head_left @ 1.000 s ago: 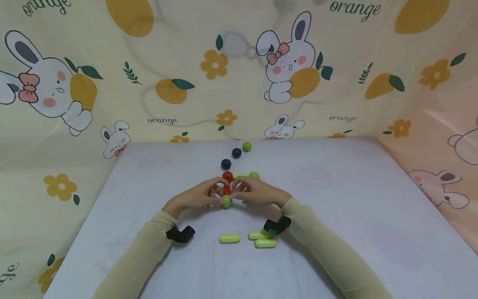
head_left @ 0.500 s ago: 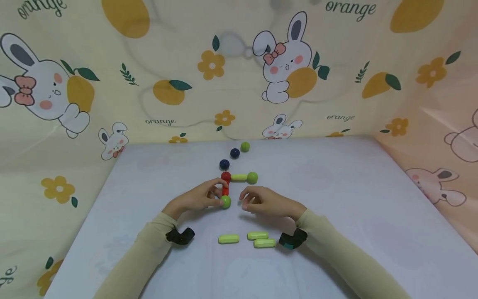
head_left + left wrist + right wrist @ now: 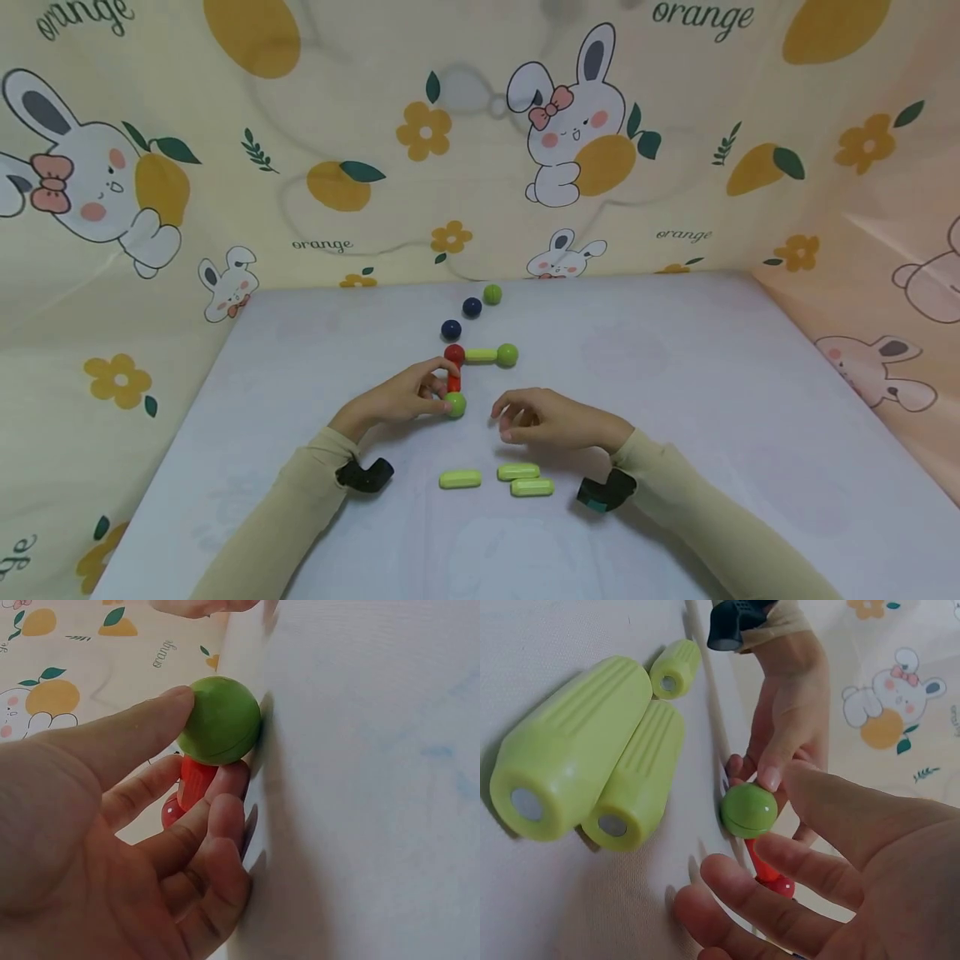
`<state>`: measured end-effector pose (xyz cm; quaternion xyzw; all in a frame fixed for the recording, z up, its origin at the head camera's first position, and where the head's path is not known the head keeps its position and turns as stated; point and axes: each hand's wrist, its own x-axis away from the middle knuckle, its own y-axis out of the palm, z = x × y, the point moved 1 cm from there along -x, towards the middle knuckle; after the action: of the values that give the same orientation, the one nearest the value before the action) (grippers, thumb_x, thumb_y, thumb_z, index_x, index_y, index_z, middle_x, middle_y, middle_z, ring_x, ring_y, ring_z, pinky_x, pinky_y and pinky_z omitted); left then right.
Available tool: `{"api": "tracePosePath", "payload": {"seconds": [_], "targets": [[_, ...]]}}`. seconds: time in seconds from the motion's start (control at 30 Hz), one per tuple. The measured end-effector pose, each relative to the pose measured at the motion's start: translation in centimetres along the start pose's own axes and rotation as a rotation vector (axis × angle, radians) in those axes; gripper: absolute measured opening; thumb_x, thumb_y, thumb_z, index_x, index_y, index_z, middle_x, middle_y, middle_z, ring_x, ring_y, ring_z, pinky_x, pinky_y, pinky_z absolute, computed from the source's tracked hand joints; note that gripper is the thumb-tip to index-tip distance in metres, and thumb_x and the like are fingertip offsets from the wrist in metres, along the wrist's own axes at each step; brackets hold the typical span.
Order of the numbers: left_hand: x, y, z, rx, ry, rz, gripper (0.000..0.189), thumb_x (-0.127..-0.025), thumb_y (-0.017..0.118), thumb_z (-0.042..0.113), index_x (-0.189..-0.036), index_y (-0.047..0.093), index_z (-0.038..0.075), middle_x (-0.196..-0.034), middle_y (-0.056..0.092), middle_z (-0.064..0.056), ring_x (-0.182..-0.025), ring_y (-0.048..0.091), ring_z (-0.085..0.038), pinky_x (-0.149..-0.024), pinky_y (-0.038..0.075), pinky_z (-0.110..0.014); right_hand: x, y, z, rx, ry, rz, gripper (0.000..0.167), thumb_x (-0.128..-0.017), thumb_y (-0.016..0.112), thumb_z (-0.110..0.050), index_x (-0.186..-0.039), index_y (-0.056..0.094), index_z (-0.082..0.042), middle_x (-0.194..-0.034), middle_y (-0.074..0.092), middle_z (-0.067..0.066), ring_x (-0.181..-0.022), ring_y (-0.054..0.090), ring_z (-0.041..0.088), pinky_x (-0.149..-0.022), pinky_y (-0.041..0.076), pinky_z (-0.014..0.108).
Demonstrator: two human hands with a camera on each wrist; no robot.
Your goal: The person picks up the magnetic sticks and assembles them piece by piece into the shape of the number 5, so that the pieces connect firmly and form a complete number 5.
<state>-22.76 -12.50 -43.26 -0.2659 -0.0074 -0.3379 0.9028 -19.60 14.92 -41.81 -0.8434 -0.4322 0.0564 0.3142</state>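
L-shaped piece: lies in the centre of the head view on the white table (image 3: pixel 675 358); a red ball (image 3: pixel 453 354) forms the corner, a red bar (image 3: pixel 453 384) runs down from it to a near green ball (image 3: pixel 456 406), and a light green bar (image 3: pixel 481 356) runs right to a second green ball (image 3: pixel 507 355).
Left hand: left hand (image 3: pixel 401 393), just left of centre, grips the piece's lower leg, thumb on the near green ball, fingers curled at the red bar.
Right hand: right hand (image 3: pixel 558 419), right of centre, is relaxed, fingers parted and loosely bent, apart from the piece.
Loose bars: three more light green ones at lower centre, a single bar (image 3: pixel 460 479) to the left and a pair (image 3: pixel 532 487) side by side to its right; round silvery ends show in the right wrist view.
Loose balls: above the corner, two dark blue balls (image 3: pixel 451 330) and a far green ball (image 3: pixel 492 293) slant up rightward.
Sleeves: beige, each with a black device (image 3: pixel 365 475) at the wrist.
Backdrop: printed cloth (image 3: pixel 247 192) with rabbits and oranges across the upper frame.
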Motion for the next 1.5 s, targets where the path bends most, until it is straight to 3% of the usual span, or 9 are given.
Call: {"api": "tracePosePath", "payload": {"seconds": [0.23,0.53,0.73,1.13,1.33,1.5], "targets": [[-0.2,0.0,0.2,-0.006,-0.004,0.000,0.045,-0.096,0.070,0.014,-0.135,0.047,0.009,-0.101,0.066,-0.009,-0.074,0.050,-0.016,-0.071,0.040,-0.027,0.4,-0.2,0.1,0.034,0.016,-0.058,0.036,-0.090,0.077,-0.020,-0.123,0.067,-0.012,-0.107,0.070,0.004,-0.084,0.060,0.011,-0.077,0.051,0.022],[-0.3,-0.1,0.3,-0.026,-0.011,0.001,0.047,-0.096,0.070,0.015,-0.136,0.047,0.009,-0.102,0.065,-0.009,-0.072,0.048,-0.016,-0.070,0.040,-0.027,0.5,-0.1,0.1,0.035,-0.022,-0.158,0.025,-0.085,0.081,-0.013,-0.109,0.075,-0.013,-0.093,0.068,0.005,-0.070,0.052,0.006,-0.065,0.044,0.018],[-0.2,-0.2,0.1,-0.011,-0.011,0.000,0.045,-0.096,0.070,0.014,-0.135,0.047,0.010,-0.102,0.065,-0.009,-0.072,0.048,-0.016,-0.069,0.040,-0.026,0.6,0.1,-0.2,0.019,-0.028,-0.196,0.021,-0.084,0.080,-0.006,-0.103,0.075,-0.012,-0.083,0.063,-0.004,-0.069,0.052,0.004,-0.064,0.044,0.017],[-0.3,-0.1,-0.4,0.003,0.005,-0.008,0.046,-0.095,0.070,0.015,-0.134,0.047,0.010,-0.102,0.066,-0.009,-0.074,0.050,-0.016,-0.070,0.041,-0.025,0.6,0.4,-0.2,0.045,-0.028,-0.200,0.014,-0.085,0.076,-0.001,-0.094,0.077,-0.012,-0.080,0.064,-0.008,-0.071,0.052,0.001,-0.065,0.045,0.017],[-0.3,0.1,-0.6,0.004,-0.003,-0.005,0.046,-0.095,0.071,0.017,-0.135,0.048,0.011,-0.105,0.067,-0.010,-0.078,0.051,-0.017,-0.074,0.042,-0.028,0.8,0.1,-0.2,0.073,-0.030,-0.168,0.017,-0.086,0.074,-0.004,-0.099,0.076,-0.014,-0.086,0.068,-0.006,-0.073,0.055,0.002,-0.068,0.048,0.018],[0.0,0.1,-0.2,-0.058,0.010,-0.030,0.040,-0.098,0.067,0.017,-0.134,0.052,0.013,-0.116,0.065,-0.009,-0.091,0.055,-0.020,-0.083,0.045,-0.032,0.8,-0.4,-0.2,0.107,-0.018,-0.120,0.017,-0.088,0.074,-0.008,-0.104,0.075,-0.016,-0.091,0.070,-0.008,-0.078,0.059,0.004,-0.073,0.051,0.021]]}}
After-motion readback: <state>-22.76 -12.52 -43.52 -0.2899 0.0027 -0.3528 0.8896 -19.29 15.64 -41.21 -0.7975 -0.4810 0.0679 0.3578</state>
